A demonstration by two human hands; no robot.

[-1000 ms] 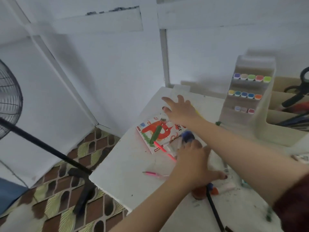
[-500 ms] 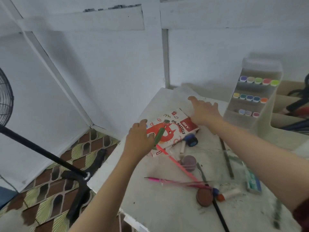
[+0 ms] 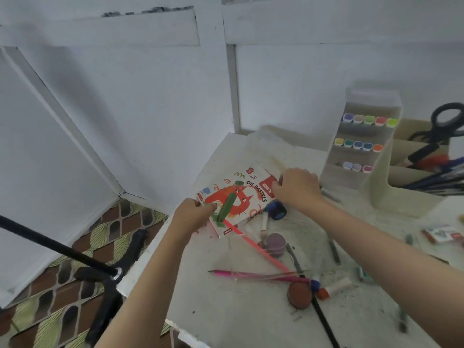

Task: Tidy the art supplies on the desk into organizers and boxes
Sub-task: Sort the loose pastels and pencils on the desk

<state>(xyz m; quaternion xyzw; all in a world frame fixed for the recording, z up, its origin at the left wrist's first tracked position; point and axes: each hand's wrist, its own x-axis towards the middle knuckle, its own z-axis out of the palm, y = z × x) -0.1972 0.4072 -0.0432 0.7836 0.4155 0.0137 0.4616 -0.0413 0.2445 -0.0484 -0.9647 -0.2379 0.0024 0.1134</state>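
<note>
box of oil pastels [image 3: 244, 197], flat white-and-red cardboard, lies between both grips: left hand [image 3: 193, 218] pinches its 9 o'clock corner, right hand [image 3: 297, 188] clamps its 3 o'clock corner.

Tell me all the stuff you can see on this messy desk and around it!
oil pastels box: one, white with a red creature, far left of the desk
green stick: one, green, lying on the box
blue roll: one, blue, beside the box
purple pot: one, purple, mid desk
brown pot: one, brown, near edge
pink pen: one, pink, mid desk
marker rack: one, clear, back of desk, thirteen coloured caps
beige organizer: one, beige, right of the rack
scissors: one pair, black, in the organizer
fan stand: one, black, on the floor
desk: one, white
left hand: grips the box's near corner
right hand: grips the box's far end
</note>
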